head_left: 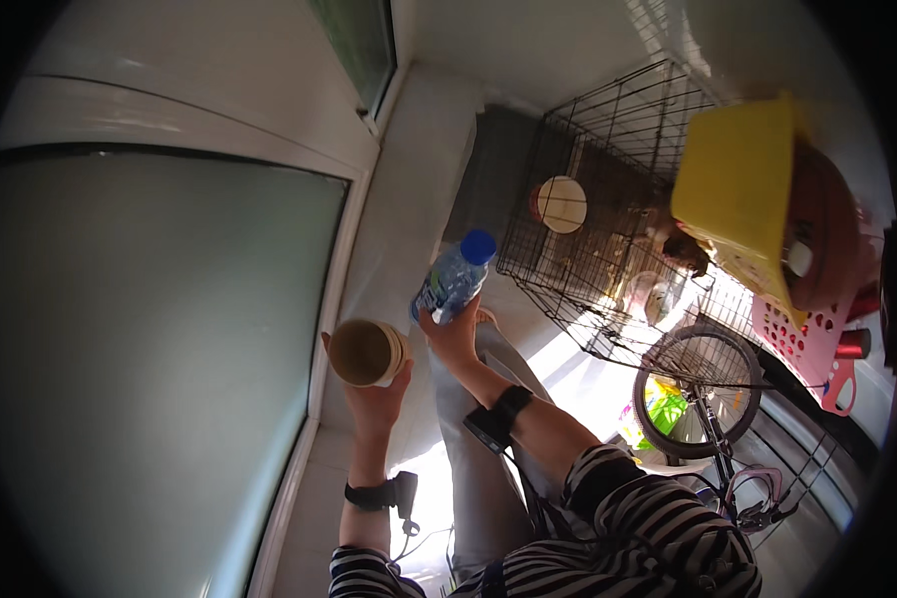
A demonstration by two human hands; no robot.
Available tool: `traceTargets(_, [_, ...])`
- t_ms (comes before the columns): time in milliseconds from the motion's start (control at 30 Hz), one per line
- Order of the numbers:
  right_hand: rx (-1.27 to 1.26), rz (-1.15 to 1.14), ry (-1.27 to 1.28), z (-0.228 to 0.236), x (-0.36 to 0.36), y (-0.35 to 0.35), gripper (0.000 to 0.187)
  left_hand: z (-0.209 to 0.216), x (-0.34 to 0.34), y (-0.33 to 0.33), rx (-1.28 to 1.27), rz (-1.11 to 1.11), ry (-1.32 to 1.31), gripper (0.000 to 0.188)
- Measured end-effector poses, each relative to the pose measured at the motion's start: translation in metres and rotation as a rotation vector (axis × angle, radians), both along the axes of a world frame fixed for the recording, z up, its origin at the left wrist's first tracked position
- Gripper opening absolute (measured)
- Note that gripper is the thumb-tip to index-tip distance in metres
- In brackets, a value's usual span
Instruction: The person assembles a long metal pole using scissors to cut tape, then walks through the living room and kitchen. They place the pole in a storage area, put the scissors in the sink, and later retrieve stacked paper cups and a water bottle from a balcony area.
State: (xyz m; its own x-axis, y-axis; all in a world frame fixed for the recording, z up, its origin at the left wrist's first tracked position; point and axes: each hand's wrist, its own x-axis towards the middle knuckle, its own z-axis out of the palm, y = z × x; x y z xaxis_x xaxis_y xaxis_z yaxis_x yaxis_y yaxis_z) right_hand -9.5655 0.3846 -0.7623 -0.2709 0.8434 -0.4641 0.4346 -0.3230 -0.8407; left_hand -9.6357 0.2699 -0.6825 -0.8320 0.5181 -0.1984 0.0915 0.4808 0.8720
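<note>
My left hand [377,401] is wrapped round a pale paper cup [371,354], whose open mouth faces up and shows a tan inside with no contents that I can make out. To its right, my right hand [455,335] grips a clear plastic bottle [450,281] by its lower part. The bottle leans up and to the right, with its blue cap [477,247] on. Cup and bottle are apart. Each wrist wears a black strap with a small box on it.
A black wire cage [608,199] stands to the right, with a round pale bowl [562,204] at its side. A yellow plastic basket [733,179] and a pink perforated basket [797,334] are beside it. Below is a bicycle wheel [640,399]. A frosted glass door [159,329] fills the left.
</note>
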Motion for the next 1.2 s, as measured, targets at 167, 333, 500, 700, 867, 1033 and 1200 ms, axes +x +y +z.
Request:
traceTargets(167, [0.049, 0.145, 0.146, 0.146, 0.004, 0.036, 0.079, 0.113, -0.009, 0.01, 0.014, -0.067, 0.157, 0.082])
traceTargets(333, [0.353, 0.154, 0.206, 0.258, 0.055, 0.092, 0.083, 0.2, -0.007, 0.035, 0.129, -0.16, 0.2, 0.07])
traceTargets(500, [0.595, -0.101, 0.177, 0.324, 0.152, 0.133, 0.08, 0.265, 0.001, 0.063, 0.26, -0.261, 0.109, 0.089])
traceTargets(700, [0.821, -0.557, 0.086, 0.352, 0.29, 0.204, 0.071, 0.313, 0.027, 0.091, 0.353, -0.405, 0.073, 0.092])
traceTargets(867, [0.879, -0.605, 0.13, 0.345, 0.348, 0.286, 0.067, 0.33, 0.058, 0.118, 0.388, -0.497, 0.078, 0.106])
traceTargets(1033, [0.769, -0.551, -0.147, 0.319, 0.36, 0.334, 0.07, 0.36, 0.107, 0.138, 0.2, -0.473, 0.218, 0.106])
traceTargets(1200, [0.817, -0.413, -0.167, 0.309, 0.371, 0.351, 0.066, 0.374, 0.154, 0.162, 0.174, -0.487, 0.23, 0.107])
